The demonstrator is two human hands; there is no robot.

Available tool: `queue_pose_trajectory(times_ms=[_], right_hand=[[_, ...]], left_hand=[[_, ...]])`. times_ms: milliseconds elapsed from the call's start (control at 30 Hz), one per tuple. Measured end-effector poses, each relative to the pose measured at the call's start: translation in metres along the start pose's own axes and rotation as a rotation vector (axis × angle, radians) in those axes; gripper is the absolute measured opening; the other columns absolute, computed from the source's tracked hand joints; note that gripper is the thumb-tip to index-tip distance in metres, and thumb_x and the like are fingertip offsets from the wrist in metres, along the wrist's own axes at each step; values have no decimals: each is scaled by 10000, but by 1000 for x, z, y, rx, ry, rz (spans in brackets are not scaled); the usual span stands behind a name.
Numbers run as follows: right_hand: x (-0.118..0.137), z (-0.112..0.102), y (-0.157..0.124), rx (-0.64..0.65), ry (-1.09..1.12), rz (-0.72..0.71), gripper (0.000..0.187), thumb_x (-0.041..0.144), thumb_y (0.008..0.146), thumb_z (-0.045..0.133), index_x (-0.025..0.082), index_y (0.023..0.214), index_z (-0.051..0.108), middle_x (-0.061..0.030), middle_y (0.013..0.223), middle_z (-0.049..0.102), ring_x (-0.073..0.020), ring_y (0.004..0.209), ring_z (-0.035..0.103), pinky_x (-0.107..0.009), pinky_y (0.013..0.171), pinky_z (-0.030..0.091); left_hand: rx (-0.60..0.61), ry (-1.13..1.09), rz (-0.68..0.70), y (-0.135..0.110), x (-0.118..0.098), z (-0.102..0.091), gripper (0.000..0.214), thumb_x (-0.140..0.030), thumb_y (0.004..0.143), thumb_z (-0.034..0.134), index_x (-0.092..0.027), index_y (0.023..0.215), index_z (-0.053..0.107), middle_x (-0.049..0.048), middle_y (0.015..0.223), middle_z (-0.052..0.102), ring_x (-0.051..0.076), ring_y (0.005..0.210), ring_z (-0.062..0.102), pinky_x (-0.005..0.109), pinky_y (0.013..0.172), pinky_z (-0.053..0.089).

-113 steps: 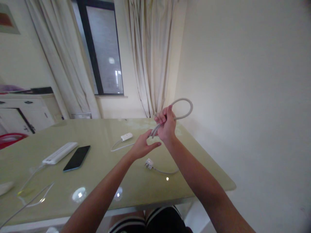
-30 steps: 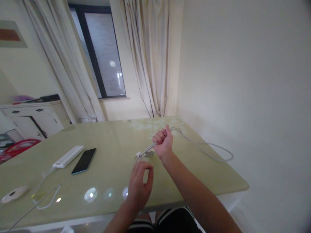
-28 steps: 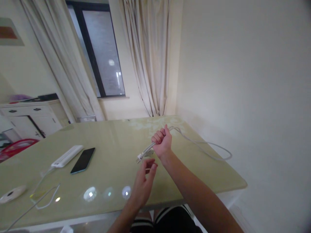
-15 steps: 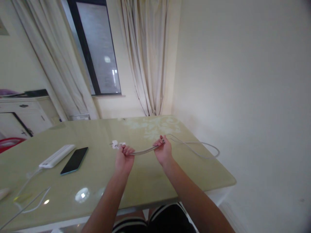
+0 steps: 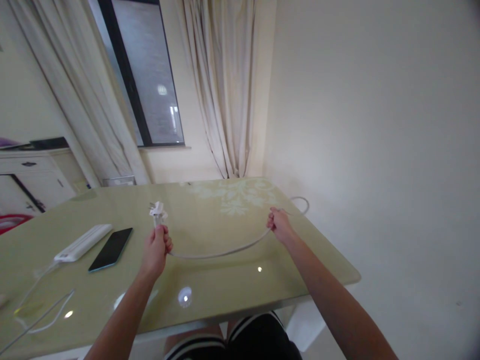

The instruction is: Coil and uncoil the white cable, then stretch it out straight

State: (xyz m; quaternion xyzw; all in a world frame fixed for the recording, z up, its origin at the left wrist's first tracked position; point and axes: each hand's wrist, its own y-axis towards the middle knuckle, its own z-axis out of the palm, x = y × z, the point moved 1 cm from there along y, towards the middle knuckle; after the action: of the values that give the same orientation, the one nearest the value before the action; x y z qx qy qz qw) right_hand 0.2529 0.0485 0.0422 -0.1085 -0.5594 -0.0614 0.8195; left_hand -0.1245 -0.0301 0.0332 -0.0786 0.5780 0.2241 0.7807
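Observation:
A pale cable [image 5: 217,256] hangs in a shallow sag between my two hands, above the table. My left hand [image 5: 157,245] is closed round the cable just below its white plug [image 5: 158,210], which points up with its prongs to the left. Over on the right, my right hand [image 5: 278,222] is closed in a fist on the cable. Beyond that hand the rest of the cable loops out near the table's right edge; part of it is hidden behind the hand.
On the glossy green table [image 5: 225,290] a black phone [image 5: 110,250] lies beside a white power strip [image 5: 83,243]. A thin white cable [image 5: 52,310] trails at the front left. The wall [image 5: 375,150] rises along the right side, and curtains [image 5: 225,90] hang behind the table.
My hands have moved apart, the left one leftward and the right one rightward. The cable between them is longer, and the plug now stands upright above my left hand.

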Motion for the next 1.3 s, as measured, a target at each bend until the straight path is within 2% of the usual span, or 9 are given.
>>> queue_pose_trajectory(times_ms=[133, 267, 367, 467, 733, 867, 967, 1167, 1300], right_hand=[[-12, 39, 0, 182, -302, 23, 290, 198, 874, 674, 211, 674, 464, 82, 488, 445, -74, 394, 335, -185, 404, 230], [-4, 93, -23, 559, -895, -405, 325, 200, 927, 638, 185, 626, 516, 39, 561, 502, -92, 545, 435, -201, 567, 341], [6, 121, -55, 837, -983, -725, 246, 256, 963, 619, 191, 726, 628, -12, 706, 637, -141, 684, 552, -246, 692, 418], [11, 123, -81, 833, -965, -899, 79, 264, 934, 673, 200, 902, 708, -67, 912, 719, -197, 833, 626, -291, 786, 461], [11, 87, -83, 418, -948, -1057, 331, 513, 904, 697, 238, 1089, 681, -151, 1151, 685, -308, 1125, 609, -425, 989, 446], [20, 94, -66, 446, -1022, -1056, 683, 595, 784, 791, 220, 1321, 596, -188, 1301, 646, -354, 1289, 536, -469, 1087, 376], [22, 97, -45, 570, -1158, -883, 521, 575, 830, 759, 252, 1222, 644, -109, 989, 746, -295, 1018, 675, -367, 912, 457], [37, 76, 29, 472, -1379, -630, 303, 500, 920, 680, 204, 853, 668, -44, 742, 705, -186, 726, 658, -252, 684, 411], [53, 46, 99, 293, -1528, -304, 343, 478, 973, 610, 147, 973, 697, -49, 724, 710, -149, 667, 657, -235, 665, 416]], left_hand=[[181, 498, 263, -5, -38, 35, 392, -579, 958, 496, -212, 829, 547, -69, 526, 365, 118, 443, 359, 232, 451, 281], [409, 915, 592, -12, -79, 96, 356, -449, 1011, 403, -212, 809, 576, -22, 568, 458, 163, 539, 457, 277, 577, 331], [588, 1020, 692, -11, -90, 136, 297, -373, 1008, 418, -217, 808, 571, 28, 716, 578, 192, 672, 535, 299, 689, 384], [736, 1034, 655, -6, -84, 152, 336, -392, 1005, 419, -221, 744, 546, 37, 745, 594, 198, 720, 545, 307, 740, 415], [930, 929, 159, -7, -56, 140, 419, -508, 1001, 327, -201, 870, 581, 7, 622, 637, 139, 399, 519, 253, 443, 365], [934, 964, 172, -5, -58, 150, 555, -512, 1001, 304, -164, 733, 643, 38, 561, 619, 142, 446, 525, 254, 476, 389], [896, 962, 277, 2, -58, 154, 526, -472, 986, 344, -156, 725, 673, 48, 643, 652, 153, 529, 569, 267, 549, 432], [475, 1035, 600, 22, 2, 114, 541, -525, 868, 630, -197, 1298, 616, 157, 1322, 645, 340, 1291, 527, 488, 1097, 372], [325, 1102, 464, 19, 65, 81, 578, -413, 926, 539, -146, 1436, 494, 207, 1443, 552, 344, 1351, 475, 528, 1132, 322]])
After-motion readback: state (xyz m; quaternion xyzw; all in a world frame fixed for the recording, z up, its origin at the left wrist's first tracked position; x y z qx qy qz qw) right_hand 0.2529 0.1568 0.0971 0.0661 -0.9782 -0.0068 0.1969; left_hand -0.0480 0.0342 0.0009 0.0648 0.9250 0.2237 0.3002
